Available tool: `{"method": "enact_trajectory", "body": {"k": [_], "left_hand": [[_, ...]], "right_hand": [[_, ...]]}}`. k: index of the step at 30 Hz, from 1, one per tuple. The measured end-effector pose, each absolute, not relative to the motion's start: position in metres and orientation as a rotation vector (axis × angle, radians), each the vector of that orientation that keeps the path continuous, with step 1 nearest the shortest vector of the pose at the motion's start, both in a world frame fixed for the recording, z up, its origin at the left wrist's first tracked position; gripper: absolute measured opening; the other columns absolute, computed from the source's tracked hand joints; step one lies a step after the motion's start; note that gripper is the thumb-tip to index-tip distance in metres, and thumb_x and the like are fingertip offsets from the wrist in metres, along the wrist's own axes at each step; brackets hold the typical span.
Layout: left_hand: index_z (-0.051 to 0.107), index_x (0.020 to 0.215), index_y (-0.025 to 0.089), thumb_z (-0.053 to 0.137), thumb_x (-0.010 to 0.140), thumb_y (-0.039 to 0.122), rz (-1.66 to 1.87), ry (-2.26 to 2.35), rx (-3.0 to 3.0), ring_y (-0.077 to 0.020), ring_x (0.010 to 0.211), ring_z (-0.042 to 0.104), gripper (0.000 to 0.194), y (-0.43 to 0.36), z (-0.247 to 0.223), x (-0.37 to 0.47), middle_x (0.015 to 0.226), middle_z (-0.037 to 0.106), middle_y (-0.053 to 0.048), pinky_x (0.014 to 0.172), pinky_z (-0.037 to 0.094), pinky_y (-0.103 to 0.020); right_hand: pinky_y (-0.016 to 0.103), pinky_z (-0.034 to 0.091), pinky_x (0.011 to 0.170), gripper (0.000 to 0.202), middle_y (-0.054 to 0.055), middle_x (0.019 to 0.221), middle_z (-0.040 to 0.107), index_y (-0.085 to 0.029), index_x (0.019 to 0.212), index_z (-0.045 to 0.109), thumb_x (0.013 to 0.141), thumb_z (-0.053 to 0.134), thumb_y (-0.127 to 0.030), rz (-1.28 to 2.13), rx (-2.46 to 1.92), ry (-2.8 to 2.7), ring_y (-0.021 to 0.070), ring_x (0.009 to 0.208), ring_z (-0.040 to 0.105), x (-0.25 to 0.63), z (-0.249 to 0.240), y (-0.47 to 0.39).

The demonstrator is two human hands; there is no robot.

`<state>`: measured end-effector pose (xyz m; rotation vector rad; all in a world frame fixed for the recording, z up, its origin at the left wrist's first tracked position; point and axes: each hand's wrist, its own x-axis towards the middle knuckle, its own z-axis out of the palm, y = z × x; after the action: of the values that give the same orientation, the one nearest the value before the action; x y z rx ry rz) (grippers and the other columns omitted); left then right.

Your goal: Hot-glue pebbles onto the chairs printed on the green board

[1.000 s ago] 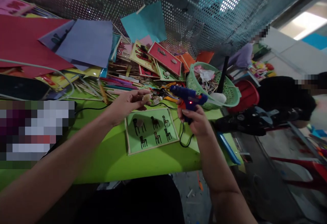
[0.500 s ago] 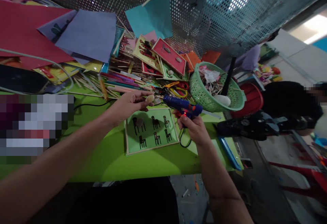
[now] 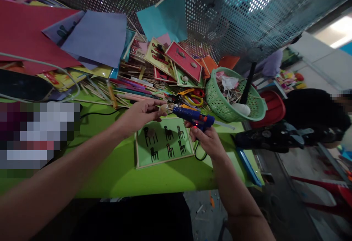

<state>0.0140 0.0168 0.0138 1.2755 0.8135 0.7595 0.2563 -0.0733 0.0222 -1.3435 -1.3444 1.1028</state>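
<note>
Between the fingertips of my left hand point(image 3: 144, 114) is a small pale stone point(image 3: 164, 109). My right hand point(image 3: 205, 137) is wrapped round the handle of a blue glue gun point(image 3: 191, 115), whose small red light glows. The gun points left, and its nozzle tip is at the stone; I cannot tell whether they touch. A clear glue stick point(image 3: 224, 125) sticks out of the gun's back. Below both hands lies a green card point(image 3: 162, 152) with a light wooden stick frame and several dark chair drawings; one at its upper left carries a brownish round piece.
A green basket point(image 3: 220, 105) of scraps stands right of the gun. Behind are yellow-handled scissors point(image 3: 196, 101), wooden sticks, pens and finished framed cards point(image 3: 184, 60). Coloured paper sheets point(image 3: 93, 37) lean at the back left. A black cord point(image 3: 100, 112) crosses the green table point(image 3: 115, 178).
The glue gun has moved left, bringing its nozzle to the stone. My left hand stays nearly in place, still holding the stone. The view has shifted slightly.
</note>
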Motion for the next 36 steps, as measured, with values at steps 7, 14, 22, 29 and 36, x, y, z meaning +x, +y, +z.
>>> {"method": "enact_trajectory", "body": {"k": [7,14,22,29,36], "left_hand": [[0.072,0.119,0.020,0.085,0.073,0.055,0.763,0.797,1.259,-0.0231,0.096,0.069,0.059,0.0180,0.0092,0.0139,0.103,0.077,-0.009,0.083,0.058,-0.037],[0.073,0.117,0.019,0.083,0.076,0.056,0.772,0.792,1.293,-0.0219,0.095,0.068,0.056,0.0179,0.0117,0.0135,0.112,0.076,-0.009,0.081,0.058,-0.035],[0.073,0.117,0.019,0.084,0.074,0.057,0.768,0.804,1.289,-0.0224,0.094,0.068,0.059,0.0172,0.0101,0.0146,0.108,0.076,-0.009,0.079,0.058,-0.035],[0.073,0.118,0.019,0.084,0.074,0.057,0.772,0.811,1.290,-0.0222,0.093,0.068,0.059,0.0167,0.0104,0.0155,0.106,0.076,-0.009,0.079,0.058,-0.034],[0.073,0.117,0.019,0.083,0.074,0.057,0.771,0.795,1.282,-0.0234,0.096,0.069,0.059,0.0165,0.0121,0.0146,0.106,0.076,-0.009,0.081,0.058,-0.035]], "right_hand": [[0.023,0.048,0.046,0.041,0.003,0.082,0.069,-0.019,0.086,0.071,0.077,0.079,-0.059,1.095,-1.363,-1.348,0.0074,0.051,0.049,0.2547,0.0234,-0.0739],[0.024,0.048,0.046,0.042,0.003,0.076,0.066,-0.019,0.083,0.070,0.077,0.078,-0.060,1.092,-1.403,-1.367,0.0082,0.051,0.048,0.2546,0.0237,-0.0743],[0.023,0.047,0.045,0.042,0.001,0.073,0.064,-0.020,0.082,0.068,0.077,0.079,-0.060,1.081,-1.405,-1.345,0.0083,0.050,0.049,0.2541,0.0237,-0.0736],[0.023,0.045,0.044,0.045,0.000,0.069,0.061,-0.019,0.079,0.065,0.075,0.078,-0.062,1.062,-1.439,-1.362,0.0080,0.049,0.048,0.2552,0.0221,-0.0734],[0.023,0.045,0.044,0.041,-0.002,0.062,0.057,-0.019,0.076,0.064,0.078,0.078,-0.058,1.040,-1.446,-1.391,0.0090,0.049,0.048,0.2552,0.0222,-0.0736]]}}
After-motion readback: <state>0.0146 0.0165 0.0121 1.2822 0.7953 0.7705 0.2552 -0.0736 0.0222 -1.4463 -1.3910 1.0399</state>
